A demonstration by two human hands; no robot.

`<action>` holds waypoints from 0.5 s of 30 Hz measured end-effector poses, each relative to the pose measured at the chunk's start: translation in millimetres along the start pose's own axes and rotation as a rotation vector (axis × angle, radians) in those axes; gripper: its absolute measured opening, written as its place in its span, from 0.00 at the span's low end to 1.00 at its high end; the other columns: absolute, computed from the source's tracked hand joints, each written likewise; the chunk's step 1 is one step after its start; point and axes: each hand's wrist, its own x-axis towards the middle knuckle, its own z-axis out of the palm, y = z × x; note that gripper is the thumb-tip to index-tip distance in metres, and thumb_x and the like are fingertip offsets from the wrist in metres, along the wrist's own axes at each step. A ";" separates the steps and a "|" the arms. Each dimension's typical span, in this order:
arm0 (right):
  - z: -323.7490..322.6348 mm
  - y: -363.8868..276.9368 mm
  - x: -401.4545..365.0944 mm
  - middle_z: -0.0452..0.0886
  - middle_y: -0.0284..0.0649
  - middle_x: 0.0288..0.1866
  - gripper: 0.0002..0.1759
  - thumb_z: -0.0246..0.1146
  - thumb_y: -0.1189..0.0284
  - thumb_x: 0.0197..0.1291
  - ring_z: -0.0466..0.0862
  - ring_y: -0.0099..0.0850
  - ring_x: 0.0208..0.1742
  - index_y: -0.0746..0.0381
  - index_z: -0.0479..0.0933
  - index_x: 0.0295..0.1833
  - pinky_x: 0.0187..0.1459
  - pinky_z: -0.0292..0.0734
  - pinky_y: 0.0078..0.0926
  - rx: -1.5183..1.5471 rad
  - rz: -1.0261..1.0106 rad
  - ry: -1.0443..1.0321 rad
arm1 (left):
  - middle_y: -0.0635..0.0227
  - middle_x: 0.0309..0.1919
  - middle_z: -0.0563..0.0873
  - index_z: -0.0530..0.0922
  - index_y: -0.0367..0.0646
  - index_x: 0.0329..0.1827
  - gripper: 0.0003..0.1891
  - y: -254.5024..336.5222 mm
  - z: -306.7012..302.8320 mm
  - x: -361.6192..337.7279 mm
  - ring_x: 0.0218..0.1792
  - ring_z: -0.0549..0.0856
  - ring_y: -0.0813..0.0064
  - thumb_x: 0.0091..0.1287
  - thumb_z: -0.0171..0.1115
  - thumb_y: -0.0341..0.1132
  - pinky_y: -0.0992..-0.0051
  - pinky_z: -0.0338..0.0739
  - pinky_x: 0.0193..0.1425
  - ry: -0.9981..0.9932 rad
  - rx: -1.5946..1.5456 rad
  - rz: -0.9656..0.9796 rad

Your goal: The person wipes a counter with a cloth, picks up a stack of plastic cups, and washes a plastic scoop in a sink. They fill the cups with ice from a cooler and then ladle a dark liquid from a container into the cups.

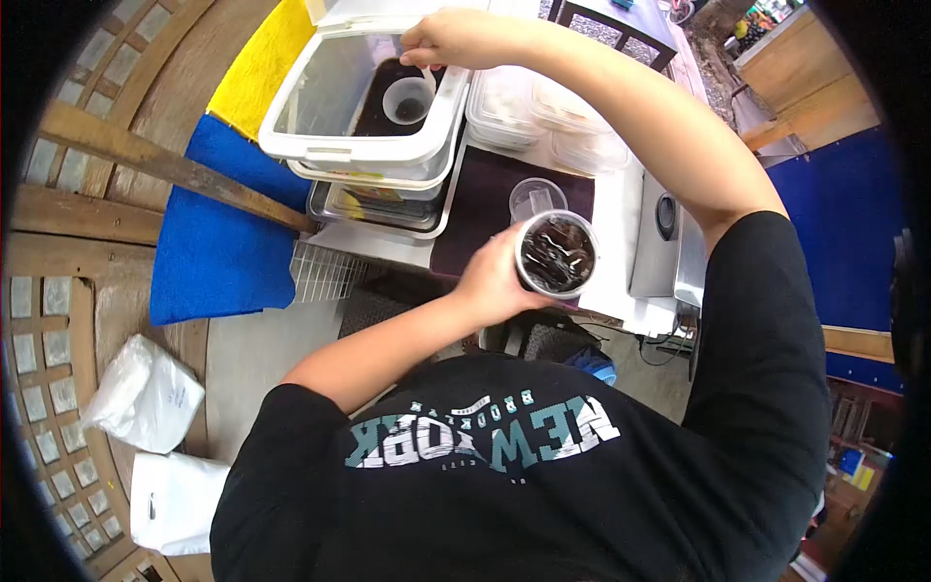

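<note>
A clear plastic cup [558,254] filled with dark pieces is held in my left hand [493,279], with the fingers wrapped round its side. My right hand [433,44] is closed on the handle of a white ladle [408,101], over the right side of a white-rimmed container [320,147]. The ladle's bowl rests in dark contents [373,114] in that container. Just behind the held cup, another clear cup [531,194] stands on a dark mat [473,209].
Lidded clear tubs [504,112] stand right of the container. A metal appliance [667,238] is at the table's right side. A dark small table [626,21] stands farther back. White plastic packs [150,393] lie at lower left, near a wooden lattice.
</note>
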 end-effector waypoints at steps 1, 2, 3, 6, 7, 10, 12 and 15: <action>0.7 -2.0 1.6 0.80 0.43 0.22 0.16 0.53 0.63 0.66 0.79 0.34 0.24 0.66 0.77 0.36 0.31 0.74 0.32 -0.023 -0.027 0.002 | 0.54 0.53 0.79 0.69 0.39 0.60 0.44 -9.6 14.1 3.4 0.56 0.78 0.56 0.35 0.80 0.37 0.64 0.72 0.62 -0.030 -0.005 -0.009; -1.0 -2.2 -1.7 0.79 0.42 0.22 0.16 0.54 0.62 0.66 0.79 0.33 0.25 0.64 0.77 0.37 0.32 0.74 0.33 -0.053 0.001 -0.006 | 0.54 0.54 0.78 0.69 0.39 0.61 0.45 -19.3 26.0 5.5 0.56 0.78 0.56 0.35 0.80 0.37 0.64 0.71 0.62 -0.052 -0.019 0.012; -11.8 -25.2 -10.2 0.79 0.41 0.22 0.16 0.54 0.61 0.66 0.79 0.33 0.25 0.63 0.78 0.39 0.34 0.74 0.33 -0.084 0.029 -0.013 | 0.53 0.54 0.78 0.68 0.39 0.61 0.46 -27.6 36.6 8.4 0.57 0.77 0.56 0.34 0.80 0.37 0.64 0.70 0.63 -0.072 -0.033 0.034; -14.0 -35.9 -9.9 0.80 0.41 0.24 0.16 0.55 0.60 0.66 0.80 0.35 0.28 0.62 0.78 0.40 0.36 0.74 0.34 -0.210 0.047 -0.037 | 0.53 0.54 0.78 0.68 0.40 0.61 0.45 -47.0 66.2 16.6 0.57 0.77 0.55 0.35 0.78 0.37 0.64 0.70 0.63 -0.123 -0.018 0.034; -13.4 -36.6 -7.1 0.80 0.42 0.25 0.16 0.55 0.59 0.66 0.80 0.37 0.28 0.62 0.78 0.40 0.37 0.75 0.35 -0.260 0.042 -0.045 | 0.53 0.53 0.78 0.69 0.40 0.61 0.44 -55.2 75.6 19.2 0.57 0.77 0.55 0.35 0.79 0.37 0.64 0.70 0.63 -0.135 -0.032 0.020; -10.0 -28.3 3.0 0.81 0.44 0.28 0.16 0.56 0.59 0.65 0.81 0.43 0.32 0.61 0.79 0.41 0.39 0.75 0.39 -0.400 0.010 -0.075 | 0.52 0.54 0.77 0.67 0.40 0.62 0.43 -80.6 98.9 25.2 0.57 0.75 0.54 0.37 0.76 0.35 0.64 0.70 0.63 -0.157 -0.075 0.006; -8.3 -19.1 11.4 0.81 0.45 0.29 0.15 0.56 0.59 0.64 0.82 0.44 0.34 0.60 0.79 0.41 0.40 0.75 0.41 -0.450 -0.014 -0.076 | 0.52 0.54 0.77 0.67 0.40 0.62 0.43 -92.8 108.5 28.8 0.58 0.75 0.55 0.38 0.76 0.35 0.64 0.69 0.63 -0.133 -0.119 -0.004; -5.0 -14.4 20.8 0.82 0.46 0.30 0.15 0.57 0.60 0.63 0.82 0.45 0.36 0.60 0.79 0.41 0.41 0.75 0.42 -0.495 -0.043 -0.093 | 0.53 0.54 0.77 0.68 0.40 0.62 0.41 -102.5 113.4 29.0 0.58 0.75 0.55 0.40 0.75 0.34 0.65 0.69 0.63 -0.140 -0.081 -0.054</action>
